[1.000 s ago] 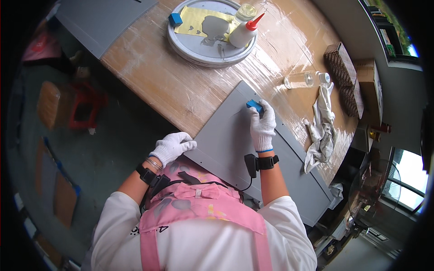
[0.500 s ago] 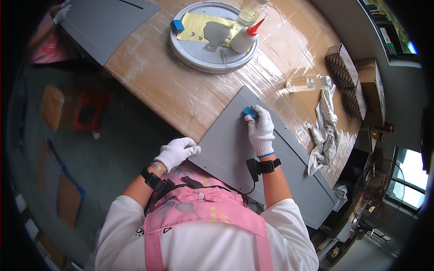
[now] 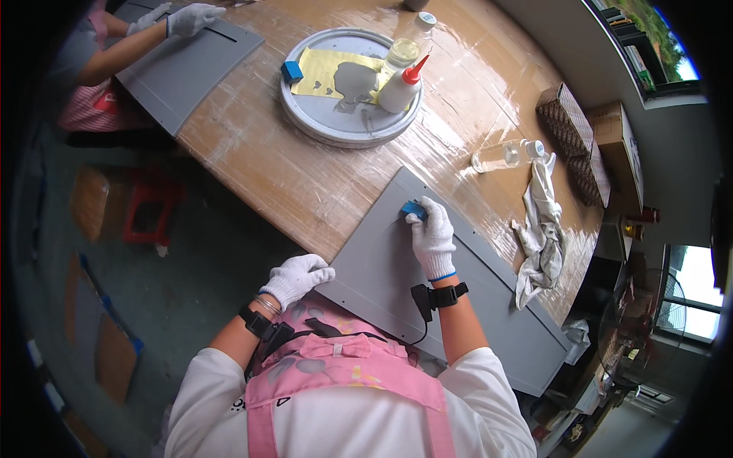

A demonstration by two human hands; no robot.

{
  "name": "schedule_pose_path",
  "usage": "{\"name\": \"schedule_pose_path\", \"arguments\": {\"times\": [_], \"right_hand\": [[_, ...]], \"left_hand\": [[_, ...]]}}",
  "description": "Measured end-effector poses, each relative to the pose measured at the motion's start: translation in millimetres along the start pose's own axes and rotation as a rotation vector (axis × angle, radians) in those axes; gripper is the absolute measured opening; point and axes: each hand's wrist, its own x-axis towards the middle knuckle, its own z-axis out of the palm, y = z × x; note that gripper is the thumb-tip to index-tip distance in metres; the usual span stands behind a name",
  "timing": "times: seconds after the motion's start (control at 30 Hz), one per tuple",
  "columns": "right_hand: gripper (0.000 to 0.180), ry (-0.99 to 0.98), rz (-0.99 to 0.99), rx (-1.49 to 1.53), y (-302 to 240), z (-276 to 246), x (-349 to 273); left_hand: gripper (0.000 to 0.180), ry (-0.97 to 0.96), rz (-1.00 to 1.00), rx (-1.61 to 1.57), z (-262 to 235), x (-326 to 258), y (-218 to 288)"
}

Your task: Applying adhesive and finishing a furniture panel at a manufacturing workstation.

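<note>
A long flat grey panel [image 3: 382, 263] lies slantwise across the table corner in front of me, its near edge against my apron. My right hand [image 3: 433, 238], in a white knit glove, pinches a small blue sponge-like block [image 3: 413, 209] against the panel's upper face, close to the far end. At the panel's left corner, the gloved fingers of my left hand [image 3: 296, 278] close on the edge; their undersides are hidden.
Beyond the panel, a round grey turntable [image 3: 305, 126] carries a yellow sheet with grey paste, a blue cube [image 3: 292, 72], a red-tipped squeeze bottle [image 3: 398, 91] and a clear jar. A clear bottle [image 3: 496, 157] and rag [image 3: 540, 237] lie right. Far left, a co-worker's gloved hands [image 3: 192, 20] are over another panel.
The whole view has shifted, so the table things appear lower. My right hand stays on the blue block near the same spot. The co-worker's hands have come further in over the other panel.
</note>
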Motion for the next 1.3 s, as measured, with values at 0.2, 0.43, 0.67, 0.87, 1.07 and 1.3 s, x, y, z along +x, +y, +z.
{"name": "schedule_pose_path", "arguments": {"times": [0.2, 0.43, 0.67, 0.87, 1.07, 1.3], "right_hand": [[0.041, -0.035, 0.044, 0.055, -11, 0, -5], [0.041, 0.069, 0.071, -0.012, -11, 1, -1], [0.037, -0.080, 0.051, 0.039, -32, 0, -17], [0.042, 0.036, 0.064, -0.009, -29, 5, -17], [0.039, -0.060, 0.021, 0.058, -53, 10, -32], [0.041, 0.033, 0.062, 0.008, -39, 12, -27]], "left_hand": [[0.030, -0.003, -0.002, 0.041, 0, 1, 0], [0.030, -0.008, 0.008, 0.025, 1, 5, -8], [0.031, 0.006, -0.003, 0.048, 0, 2, -4], [0.037, -0.028, -0.031, 0.018, 0, 3, -6], [0.039, -0.018, -0.005, 0.051, -1, 3, -5], [0.040, -0.033, -0.002, 0.036, 0, 5, -9]]}}
